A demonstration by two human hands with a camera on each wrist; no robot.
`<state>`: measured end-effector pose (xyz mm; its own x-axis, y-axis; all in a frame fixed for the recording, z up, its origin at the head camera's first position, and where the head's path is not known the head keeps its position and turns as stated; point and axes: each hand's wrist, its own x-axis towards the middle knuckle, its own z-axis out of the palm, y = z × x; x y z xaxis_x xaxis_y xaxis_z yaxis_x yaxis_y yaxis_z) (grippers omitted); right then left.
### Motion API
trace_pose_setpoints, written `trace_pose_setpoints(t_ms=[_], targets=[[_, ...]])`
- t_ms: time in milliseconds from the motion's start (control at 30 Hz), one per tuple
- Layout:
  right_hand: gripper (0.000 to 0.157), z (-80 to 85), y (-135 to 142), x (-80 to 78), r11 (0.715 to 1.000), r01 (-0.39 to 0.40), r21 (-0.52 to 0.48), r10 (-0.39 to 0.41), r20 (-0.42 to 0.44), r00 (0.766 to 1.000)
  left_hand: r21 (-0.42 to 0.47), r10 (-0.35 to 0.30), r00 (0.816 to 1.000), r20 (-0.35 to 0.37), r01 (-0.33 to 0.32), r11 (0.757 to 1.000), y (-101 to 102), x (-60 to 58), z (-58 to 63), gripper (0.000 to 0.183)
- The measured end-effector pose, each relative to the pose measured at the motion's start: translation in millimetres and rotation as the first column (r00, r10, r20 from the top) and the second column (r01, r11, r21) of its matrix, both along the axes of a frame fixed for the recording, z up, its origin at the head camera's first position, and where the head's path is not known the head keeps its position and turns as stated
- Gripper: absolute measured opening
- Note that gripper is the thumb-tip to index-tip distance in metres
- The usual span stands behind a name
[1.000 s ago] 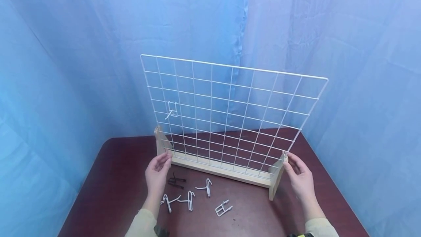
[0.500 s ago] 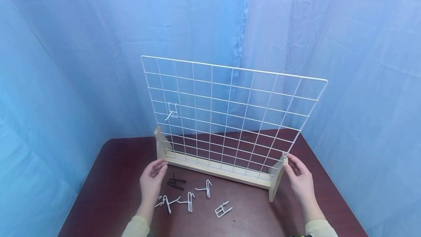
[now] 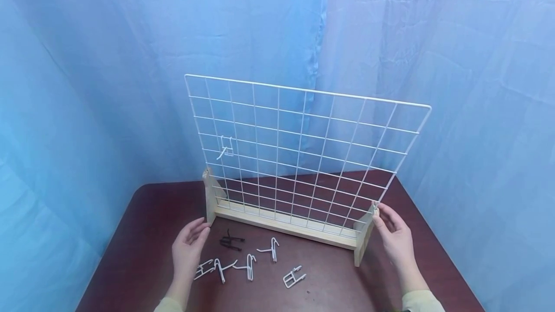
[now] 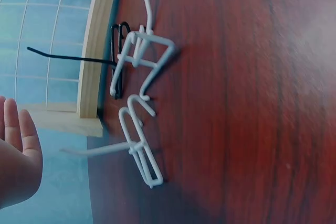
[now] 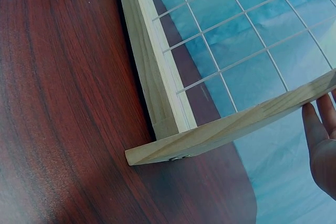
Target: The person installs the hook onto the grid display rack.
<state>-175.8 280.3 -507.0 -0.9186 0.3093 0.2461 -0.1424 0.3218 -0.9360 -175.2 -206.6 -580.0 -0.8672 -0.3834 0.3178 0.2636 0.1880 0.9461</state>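
A white wire grid panel [image 3: 288, 148] stands upright in a wooden stand [image 3: 282, 227] on the table. One white wire hook [image 3: 226, 148] hangs near the panel's left side. My right hand [image 3: 395, 235] pinches the upper part of the stand's right end piece [image 3: 364, 237] between thumb and fingers; its fingers [image 5: 315, 124] also show at that wood in the right wrist view. By the front of the left end piece [image 3: 210, 196] is my left hand [image 3: 186, 252], fingers loosely bent and holding nothing. Whether its fingertips touch the wood I cannot tell.
On the dark red table [image 3: 329, 283], in front of the stand, lie a black wire hook [image 3: 231, 240] and several white ones, including a white hook [image 3: 295, 277] toward the middle and another white hook [image 4: 142, 142] near the left hand. Blue curtains [image 3: 260, 23] surround the table.
My left hand has moved left and toward me, from the stand's front bar to beside its left end piece, uncovering another white hook. The right hand stays at the right end piece.
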Motion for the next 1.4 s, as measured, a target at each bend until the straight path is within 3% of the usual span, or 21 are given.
trace_pose_setpoints(t_ms=[67,167,300,367,433,533,633,867,1033,1300,1400], targets=[[0.041,-0.1,0,-0.1,1.000,-0.002,-0.005,0.002,0.002,1.000,-0.038,0.004,1.000,-0.023,-0.005,0.999,-10,-5.4,-21.3,0.036],[0.041,-0.2,1,-0.8,1.000,-0.002,-0.018,0.002,0.006,1.000,-0.042,-0.005,0.999,-0.043,0.003,0.999,-16,-3.8,-27.6,0.037],[0.040,-1.0,2,-1.5,0.999,-0.008,-0.036,0.008,0.009,1.000,-0.029,-0.014,1.000,-0.020,0.013,0.999,-12,11.0,-0.1,0.036],[0.040,-1.0,2,-1.4,0.999,-0.010,-0.033,0.011,0.011,1.000,-0.057,-0.019,1.000,-0.019,0.017,0.998,-15,13.0,-1.3,0.036],[0.041,-0.4,1,-0.8,1.000,-0.011,-0.024,0.011,0.011,1.000,-0.100,-0.015,1.000,-0.007,0.015,0.995,-21,11.6,-12.1,0.037],[0.041,0.3,1,0.4,1.000,-0.012,-0.022,0.012,0.005,1.000,-0.164,0.007,1.000,0.002,-0.007,0.986,-34,5.4,-40.4,0.039],[0.041,0.5,0,1.3,0.999,-0.016,-0.030,0.016,-0.007,1.000,-0.211,0.054,0.998,0.026,-0.047,0.976,-41,3.9,-56.7,0.040],[0.041,0.2,1,0.9,1.000,-0.017,-0.017,0.016,-0.006,1.000,-0.225,0.045,0.999,-0.008,-0.046,0.973,-49,11.9,-65.6,0.042],[0.040,8.8,-3,5.0,0.999,-0.021,-0.027,0.021,-0.001,1.000,-0.261,0.031,0.999,0.019,-0.025,0.965,-49,21.3,-58.4,0.043],[0.039,25.9,-13,14.1,1.000,-0.014,0.003,0.014,-0.008,1.000,-0.251,-0.069,0.989,0.134,0.101,0.963,-41,45.0,-12.2,0.045],[0.040,26.6,-14,14.4,1.000,-0.019,0.000,0.019,-0.009,1.000,-0.237,-0.078,0.974,0.212,0.128,0.963,-41,48.9,-3.5,0.044]])
